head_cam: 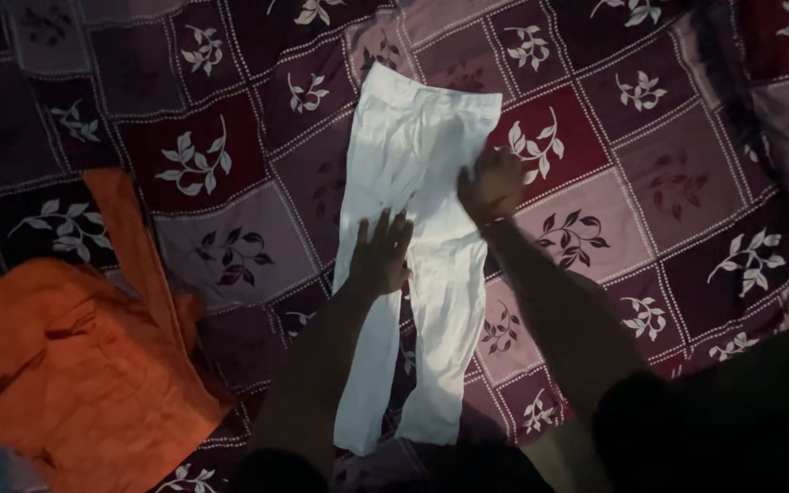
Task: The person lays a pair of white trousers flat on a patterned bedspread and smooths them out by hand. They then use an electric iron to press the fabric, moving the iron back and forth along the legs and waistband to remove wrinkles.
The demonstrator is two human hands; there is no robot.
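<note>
**Two Flat Hands on White Trousers**

Left hand (382,253): spread wide, fingers fanned toward 12 o'clock, palm pressed flat on the left leg of the white trousers (417,164). Gripping nothing, only resting on cloth.

Right hand (493,185): at 2 o'clock from the left one, open too, fingers closer together, laid flat at the trousers' right edge near the hip. Nothing clasped.

White trousers: at frame centre, laid lengthwise, waistband at 12 o'clock, legs running down to 6 o'clock. Thin, smooth, pale fabric, slightly creased near the crotch.

Beneath: quilted bedspread (230,246), soft-looking, in maroon and mauve squares with white and dark leaf sprigs.

At 8 o'clock, well apart from both hands: crumpled orange garment (75,365), matte, loosely folded, one narrow strip stretching toward 11 o'clock.
</note>
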